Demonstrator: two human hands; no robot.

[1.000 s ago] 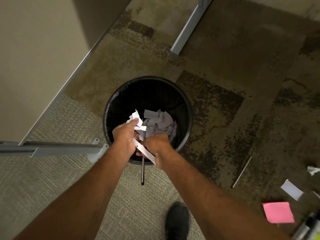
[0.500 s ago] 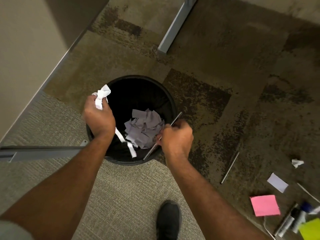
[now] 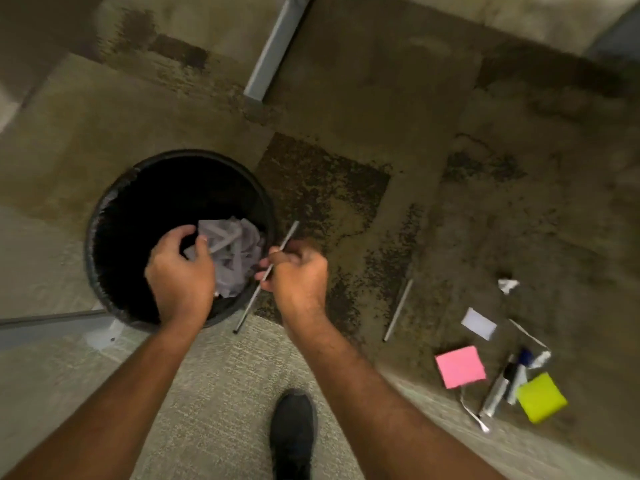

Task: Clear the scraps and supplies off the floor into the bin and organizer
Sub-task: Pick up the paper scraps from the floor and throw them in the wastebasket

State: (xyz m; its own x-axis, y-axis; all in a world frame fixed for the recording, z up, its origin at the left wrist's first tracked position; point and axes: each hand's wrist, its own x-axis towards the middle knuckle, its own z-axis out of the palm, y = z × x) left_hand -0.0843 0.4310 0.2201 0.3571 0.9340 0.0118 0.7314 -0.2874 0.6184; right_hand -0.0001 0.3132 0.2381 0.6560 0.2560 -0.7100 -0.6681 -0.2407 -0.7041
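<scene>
A round black bin (image 3: 104,209) stands on the carpet with a heap of pale paper scraps (image 3: 239,251) inside. My left hand (image 3: 180,271) hovers over the bin's mouth, fingers apart, thumb close to the scraps, nothing held. My right hand (image 3: 298,271) is at the bin's right rim, shut on a thin grey stick (image 3: 252,299) that slants across the rim. On the floor to the right lie a second thin stick (image 3: 398,310), a white paper slip (image 3: 479,323), a crumpled scrap (image 3: 507,285), a pink sticky pad (image 3: 460,366), a yellow-green pad (image 3: 540,396) and some markers (image 3: 512,379).
A grey desk leg (image 3: 273,46) stands behind the bin and a metal desk foot (image 3: 52,327) lies at its left. My dark shoe (image 3: 292,431) is between my arms. A white paper strip (image 3: 474,414) lies below the pink pad.
My left hand moved from the bin's left rim to over its mouth, and the crumpled white paper it held is gone from it. My right hand still holds the stick.
</scene>
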